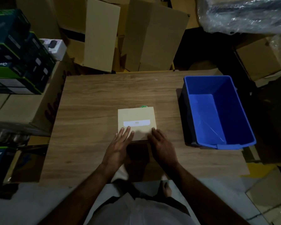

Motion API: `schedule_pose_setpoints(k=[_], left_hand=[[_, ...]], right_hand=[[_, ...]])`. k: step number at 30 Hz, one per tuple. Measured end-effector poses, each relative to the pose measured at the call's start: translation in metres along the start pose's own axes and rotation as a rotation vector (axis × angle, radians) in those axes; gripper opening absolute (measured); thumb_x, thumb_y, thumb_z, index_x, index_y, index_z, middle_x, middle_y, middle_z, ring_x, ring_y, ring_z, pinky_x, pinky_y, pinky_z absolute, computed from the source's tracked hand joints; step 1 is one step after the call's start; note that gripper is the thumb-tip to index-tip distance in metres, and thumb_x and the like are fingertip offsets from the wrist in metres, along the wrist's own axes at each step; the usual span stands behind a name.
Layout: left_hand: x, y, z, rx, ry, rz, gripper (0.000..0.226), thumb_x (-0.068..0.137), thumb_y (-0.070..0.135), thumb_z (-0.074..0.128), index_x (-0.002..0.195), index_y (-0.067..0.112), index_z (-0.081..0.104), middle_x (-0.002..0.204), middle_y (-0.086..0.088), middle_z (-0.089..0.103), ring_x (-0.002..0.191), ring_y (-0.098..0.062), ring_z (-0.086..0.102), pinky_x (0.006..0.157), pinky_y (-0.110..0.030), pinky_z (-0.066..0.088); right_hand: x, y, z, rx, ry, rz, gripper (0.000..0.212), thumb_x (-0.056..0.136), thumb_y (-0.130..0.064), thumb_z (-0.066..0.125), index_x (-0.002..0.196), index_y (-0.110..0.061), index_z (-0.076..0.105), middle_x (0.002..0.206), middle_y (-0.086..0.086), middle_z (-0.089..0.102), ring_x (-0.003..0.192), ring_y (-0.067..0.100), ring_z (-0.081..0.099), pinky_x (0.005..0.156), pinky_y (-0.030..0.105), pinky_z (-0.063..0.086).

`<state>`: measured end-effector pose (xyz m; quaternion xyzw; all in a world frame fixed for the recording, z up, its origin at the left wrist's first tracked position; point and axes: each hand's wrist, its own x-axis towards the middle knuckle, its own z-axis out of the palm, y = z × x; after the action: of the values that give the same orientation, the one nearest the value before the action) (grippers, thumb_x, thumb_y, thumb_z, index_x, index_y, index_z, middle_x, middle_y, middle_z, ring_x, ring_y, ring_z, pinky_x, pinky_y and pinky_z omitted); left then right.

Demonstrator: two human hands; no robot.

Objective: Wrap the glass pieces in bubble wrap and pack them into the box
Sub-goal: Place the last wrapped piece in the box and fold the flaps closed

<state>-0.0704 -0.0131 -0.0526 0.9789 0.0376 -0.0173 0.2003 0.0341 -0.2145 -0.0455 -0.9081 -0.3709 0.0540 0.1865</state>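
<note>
head view. item: small cardboard box [136,123], closed, white label strip [136,123] across its top; sits near the middle of the wooden desk [91,101], toward the near edge. a small green object [143,106] shows just past its far edge, mostly hidden. left hand [120,144]: fingers straight and spread, fingertips resting flat on the box's near left top. right hand [160,146]: fingers loosely extended, touching the box's near right corner; whether it grips cannot be told. the two hands are apart, one at each side. blue plastic bin [217,111]: on the right of the desk, well apart from the box. surroundings: cardboard cartons [136,34] behind the desk, stacked dark retail boxes [14,54] at left, bubble wrap [243,13] at upper right.
</note>
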Motion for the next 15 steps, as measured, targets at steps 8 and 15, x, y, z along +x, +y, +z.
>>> schedule_pose_setpoints(k=[8, 15], left_hand=[[0.063, -0.015, -0.008, 0.086, -0.156, -0.083, 0.098, 0.082, -0.003, 0.062, 0.162, 0.027, 0.014, 0.171, 0.003, -0.003, 0.158, -0.019, -0.004, 0.127, -0.037, 0.013], [0.073, -0.015, -0.013, 0.099, -0.164, -0.110, 0.093, 0.086, 0.006, 0.064, 0.162, 0.026, 0.015, 0.171, 0.005, 0.000, 0.158, -0.017, -0.001, 0.127, -0.037, 0.015]], right_hand=[[0.046, 0.018, -0.004, -0.013, -0.055, 0.097, 0.033, 0.090, -0.005, 0.067, 0.122, -0.013, 0.069, 0.150, 0.015, 0.052, 0.141, 0.034, 0.047, 0.089, 0.047, 0.058], [0.054, 0.022, -0.008, 0.055, -0.041, 0.067, 0.034, 0.091, -0.011, 0.054, 0.122, -0.009, 0.068, 0.148, 0.018, 0.053, 0.140, 0.037, 0.046, 0.097, 0.048, 0.055]])
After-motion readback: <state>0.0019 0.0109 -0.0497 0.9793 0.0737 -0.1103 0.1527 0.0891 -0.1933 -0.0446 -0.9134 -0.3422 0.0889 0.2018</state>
